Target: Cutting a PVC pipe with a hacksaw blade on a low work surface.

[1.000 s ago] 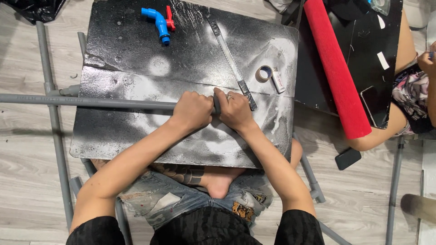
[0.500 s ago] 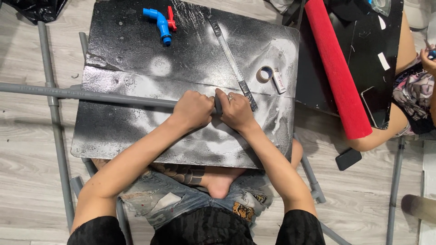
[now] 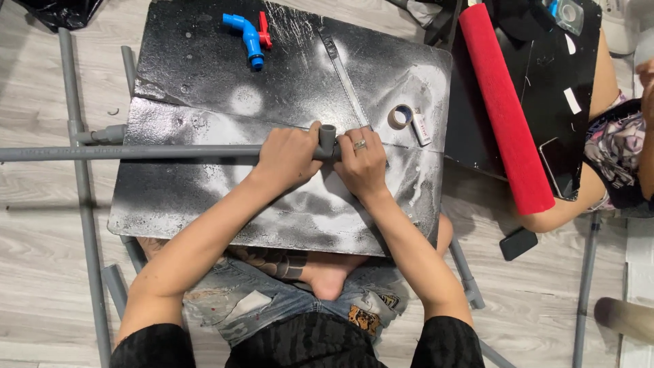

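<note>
My left hand (image 3: 287,157) grips a long grey pipe (image 3: 129,152) that runs off to the left edge. Touching it on the right, my right hand (image 3: 361,163) closes around the grey elbow fitting (image 3: 328,138) at the pipe's end, whose open socket points up. Both hands rest over a black board (image 3: 204,88) with white sprayed patches, which lies across my lap. A ring shows on my right hand.
A blue plastic tap with a red handle (image 3: 246,33), a metal ruler (image 3: 347,71), a tape roll (image 3: 400,116) and a small tube (image 3: 420,127) lie on the board. Grey pipes (image 3: 82,177) cross the wooden floor. Another person (image 3: 613,136) sits at right beside a red roll (image 3: 504,102).
The hands have turned slightly on the pipe, and the elbow fitting's open end now shows between them. The pipe lies in the same place.
</note>
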